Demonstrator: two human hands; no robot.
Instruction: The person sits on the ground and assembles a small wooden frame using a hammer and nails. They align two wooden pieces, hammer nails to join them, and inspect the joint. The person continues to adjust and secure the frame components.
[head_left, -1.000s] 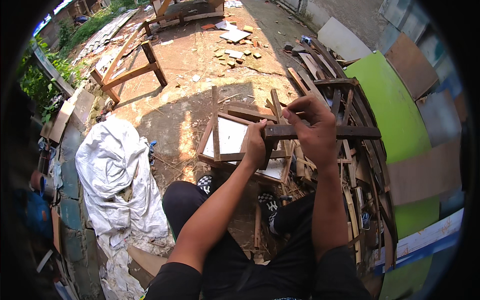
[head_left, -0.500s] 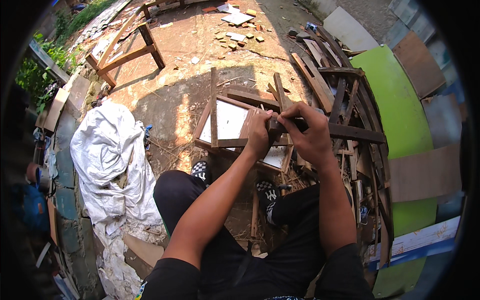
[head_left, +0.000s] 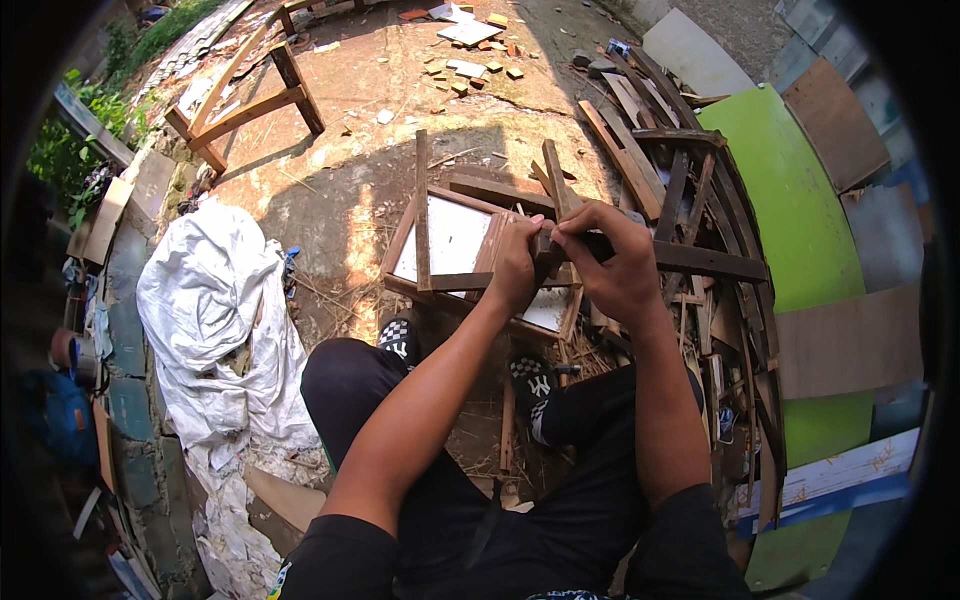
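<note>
My left hand (head_left: 513, 268) is closed round a dark wooden frame (head_left: 712, 261) made of narrow bars, gripping it at a joint near the middle. Just to the right, my right hand (head_left: 617, 262) has thumb and forefinger pinched together against the same joint. Whatever sits between those fingertips is too small to make out. One bar of the frame stands up on the left, another behind my hands, and a long one runs out to the right. Below it lies a brown-edged wooden panel (head_left: 388, 266) with white faces, partly covered by the bars and my hands.
On the right, a heap of old timber (head_left: 690, 200) leans by a green board (head_left: 790, 210). White cloth (head_left: 205, 300) lies crumpled at left. A wooden frame (head_left: 250, 115) stands farther off, with scattered wood blocks (head_left: 460, 88) beyond. My shoes (head_left: 533, 385) flank loose straw and scraps.
The scene has shifted slightly left in the view. Both hands keep the same hold at the joint, with hardly any movement of the fingers.
</note>
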